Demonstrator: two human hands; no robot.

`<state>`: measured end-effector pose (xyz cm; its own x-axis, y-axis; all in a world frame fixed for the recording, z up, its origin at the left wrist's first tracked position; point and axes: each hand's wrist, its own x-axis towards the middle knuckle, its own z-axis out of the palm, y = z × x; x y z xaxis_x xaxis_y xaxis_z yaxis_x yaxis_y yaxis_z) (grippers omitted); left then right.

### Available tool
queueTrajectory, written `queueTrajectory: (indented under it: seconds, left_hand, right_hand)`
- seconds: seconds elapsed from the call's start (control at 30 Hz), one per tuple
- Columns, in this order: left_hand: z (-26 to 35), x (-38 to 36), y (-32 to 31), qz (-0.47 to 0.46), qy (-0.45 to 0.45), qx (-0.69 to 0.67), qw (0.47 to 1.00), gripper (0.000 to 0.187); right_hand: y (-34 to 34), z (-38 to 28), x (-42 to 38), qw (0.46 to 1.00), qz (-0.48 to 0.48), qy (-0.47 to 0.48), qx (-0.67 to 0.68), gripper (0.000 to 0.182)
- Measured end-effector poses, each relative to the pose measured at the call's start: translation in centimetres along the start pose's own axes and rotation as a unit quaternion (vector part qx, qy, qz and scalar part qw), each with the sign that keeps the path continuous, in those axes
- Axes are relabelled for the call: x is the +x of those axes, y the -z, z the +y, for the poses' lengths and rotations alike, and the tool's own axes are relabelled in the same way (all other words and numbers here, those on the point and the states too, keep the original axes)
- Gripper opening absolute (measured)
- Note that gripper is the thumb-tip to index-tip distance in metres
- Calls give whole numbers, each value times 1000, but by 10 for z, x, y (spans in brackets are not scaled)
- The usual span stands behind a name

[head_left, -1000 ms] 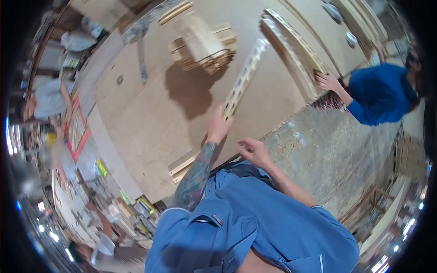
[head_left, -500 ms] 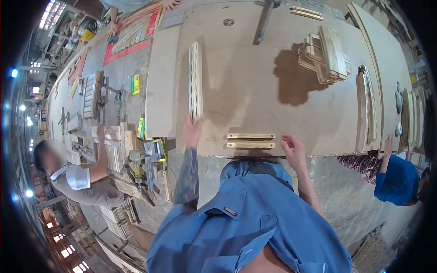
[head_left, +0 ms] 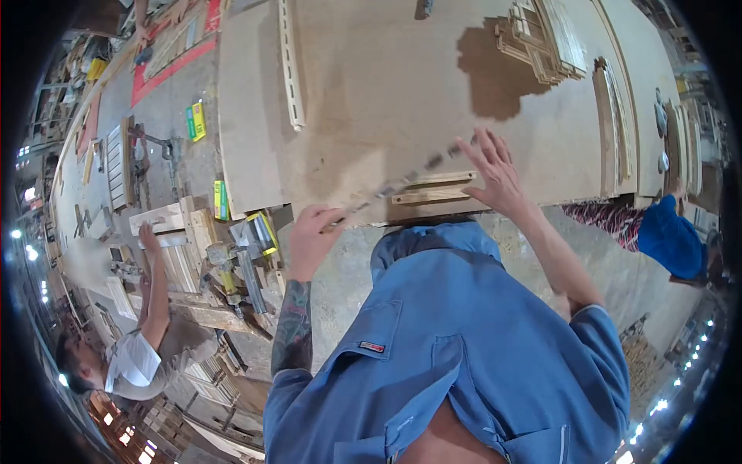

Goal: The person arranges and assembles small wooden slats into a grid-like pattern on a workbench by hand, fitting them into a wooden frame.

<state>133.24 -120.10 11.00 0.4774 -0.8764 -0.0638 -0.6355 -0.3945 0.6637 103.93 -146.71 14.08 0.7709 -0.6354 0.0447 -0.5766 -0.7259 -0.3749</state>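
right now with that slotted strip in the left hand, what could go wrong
The slotted strip could swing or slip: the left hand grips one end, while the right hand is open near the other; blur hides whether it touches.

The two short wooden bars lie close to the near edge of the table, so a dipping strip might knock one off.

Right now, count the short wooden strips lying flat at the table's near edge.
2: one farther strip, one nearer strip, roughly parallel; no others appear hidden there.
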Motion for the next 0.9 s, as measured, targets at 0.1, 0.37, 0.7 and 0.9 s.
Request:
queueTrajectory:
  seconds: [0.1,0.37,0.7,0.9]
  left_hand:
    - [-3,17,-43,-122,-137,27,983,33]
    - [-19,51,-81,-123,-184,167,961,47]
    - [195,198,-169,-45,-106,-119,986,42]
    - [371,331,-290,-84,93,-327,937,43]
  right_hand:
    - [-28,52,-38,985,-169,-5,-31,72]
    - [-56,92,-64,988,-145,-15,-52,40]
    - [96,258,29,858,304,-329,252,47]
    - [93,317,96,813,216,-389,376,45]
